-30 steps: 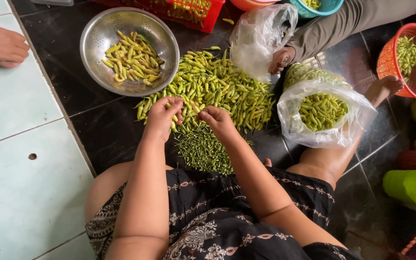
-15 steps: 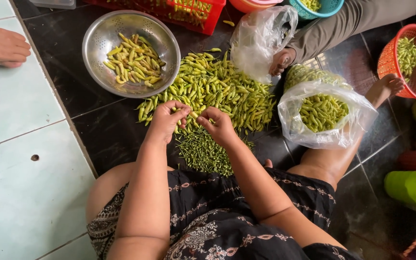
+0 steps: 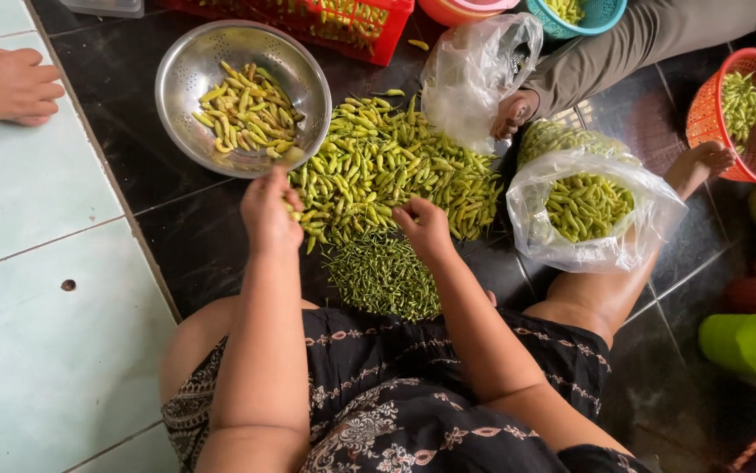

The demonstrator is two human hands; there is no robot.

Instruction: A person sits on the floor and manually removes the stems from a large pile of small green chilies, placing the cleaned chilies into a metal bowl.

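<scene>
Head view, your left hand pinching a green chili just below the steel bowl, your right hand fingers curled on the chili heap on the dark floor, stem pile beside your knees.

Dark glossy floor tiles; pale tiles alongside.

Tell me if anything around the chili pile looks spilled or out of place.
Two chilies lie stray on the dark floor: one by the red crate, one just above the chili pile. Otherwise nothing stands out; the metal bowl sits upright.
</scene>
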